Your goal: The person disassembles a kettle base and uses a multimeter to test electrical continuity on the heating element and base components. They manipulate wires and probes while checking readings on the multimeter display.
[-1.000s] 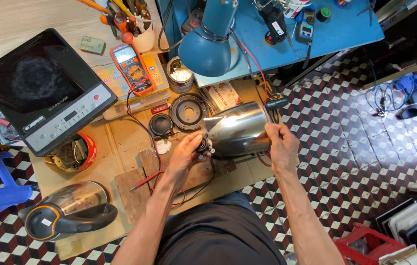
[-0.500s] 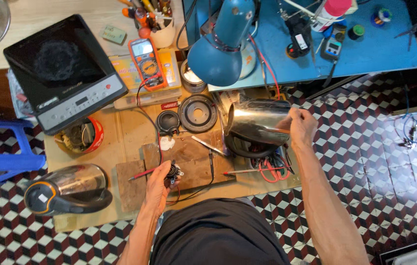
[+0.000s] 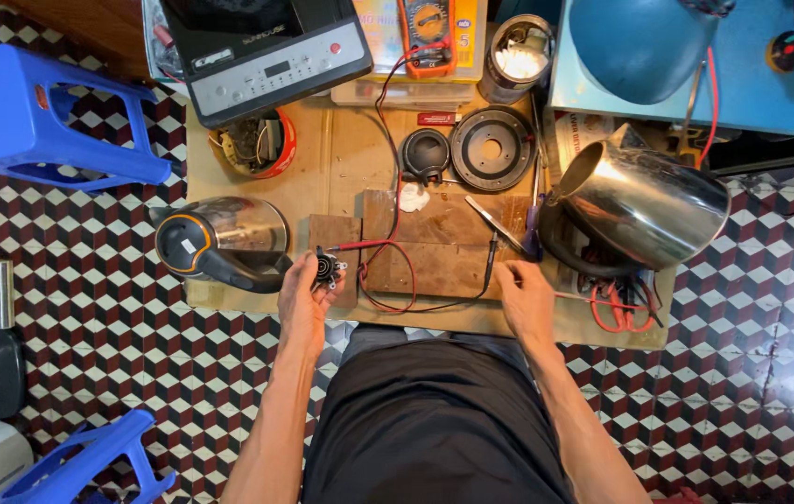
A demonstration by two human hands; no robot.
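Stools (image 3: 51,117), two and blue, stand at nine and seven o'clock. Two kettles: steel one (image 3: 644,205) at three, black-handled one (image 3: 224,243) at nine. One multimeter (image 3: 432,33) at twelve. Left hand (image 3: 308,294) pinches a small black part (image 3: 326,270); right hand (image 3: 526,297) grips the black probe (image 3: 491,254) on the board (image 3: 434,252).

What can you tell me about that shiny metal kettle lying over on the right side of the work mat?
The steel kettle is a polished, mirror-bright metal body, tipped on its side with its open mouth facing left toward the black ring-shaped parts. It rests on a dark round base at the right end of the cardboard mat, partly over red-handled scissors. A blue lamp shade hangs just above it. Neither hand touches it; the right hand lies nearest, by a black probe.
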